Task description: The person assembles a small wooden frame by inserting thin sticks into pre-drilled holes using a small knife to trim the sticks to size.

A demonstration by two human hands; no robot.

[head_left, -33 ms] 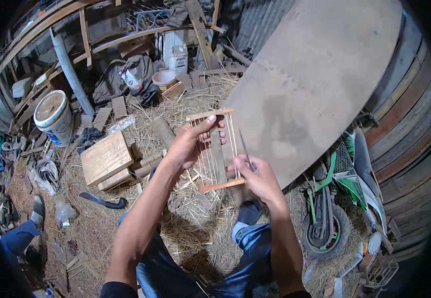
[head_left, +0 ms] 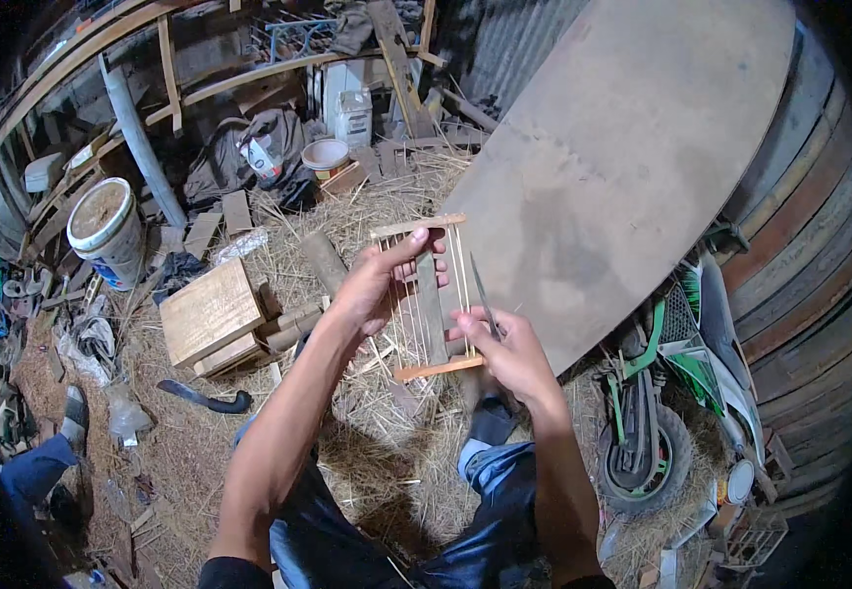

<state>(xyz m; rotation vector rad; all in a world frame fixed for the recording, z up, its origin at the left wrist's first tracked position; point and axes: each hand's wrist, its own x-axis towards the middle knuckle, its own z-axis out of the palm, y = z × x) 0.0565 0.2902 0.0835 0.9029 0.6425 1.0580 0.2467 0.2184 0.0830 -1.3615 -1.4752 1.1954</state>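
My left hand (head_left: 375,285) is closed around a small wooden frame (head_left: 419,226), its thumb on the upper crossbar and its fingers behind. Thin pale sticks (head_left: 462,270) run between the two end bars, along with a wider grey-brown slat (head_left: 430,304) in the middle. My right hand (head_left: 506,351) is closed around a narrow knife (head_left: 480,287), whose blade points up beside the frame's right side. The right fingertips touch the lower right sticks, just above the lower crossbar (head_left: 439,368). The knife's handle is hidden in the fist.
A large board (head_left: 632,167) leans at the right, above a small green-and-white motorbike (head_left: 647,432). Wooden blocks (head_left: 212,314) and a curved dark blade (head_left: 205,397) lie on straw at left. Buckets (head_left: 107,231) stand farther back. Another person's leg (head_left: 41,473) shows at lower left.
The frame has shifted very slightly to the right, and the knife blade appears a touch closer to its right side. Both hands keep their grip.
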